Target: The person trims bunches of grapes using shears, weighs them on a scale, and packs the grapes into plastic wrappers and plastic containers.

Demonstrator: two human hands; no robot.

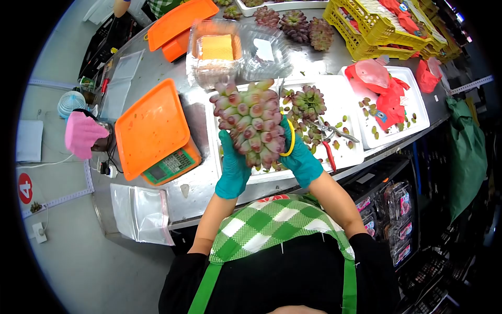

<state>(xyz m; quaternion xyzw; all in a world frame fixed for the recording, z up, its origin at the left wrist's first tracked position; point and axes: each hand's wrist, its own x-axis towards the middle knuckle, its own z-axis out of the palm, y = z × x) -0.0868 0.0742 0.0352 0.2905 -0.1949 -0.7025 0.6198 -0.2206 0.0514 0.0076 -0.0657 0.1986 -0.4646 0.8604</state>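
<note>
A large cluster of plump green and reddish succulent rosettes (251, 123) is held up over the white tray (314, 86). My left hand (234, 170), in a teal glove, grips it from the lower left. On its right side is my right hand (300, 154), gloved too, with a yellow ring handle (291, 138) looped at the fingers; the rest of that tool is mostly hidden behind the plant. A smaller succulent (308, 102) sits in the tray among loose leaves. Red-handled pruning shears (328, 152) lie open there, their blades pointing right.
An orange weighing scale (154, 131) stands left. Behind the tray are a clear plastic clamshell box (214, 49) and several succulents (295, 26). A second white tray (413, 107) holds red plastic pots (389, 107). Yellow crates (361, 34) are stacked at the back right. Clear bags (141, 212) overhang the front left edge.
</note>
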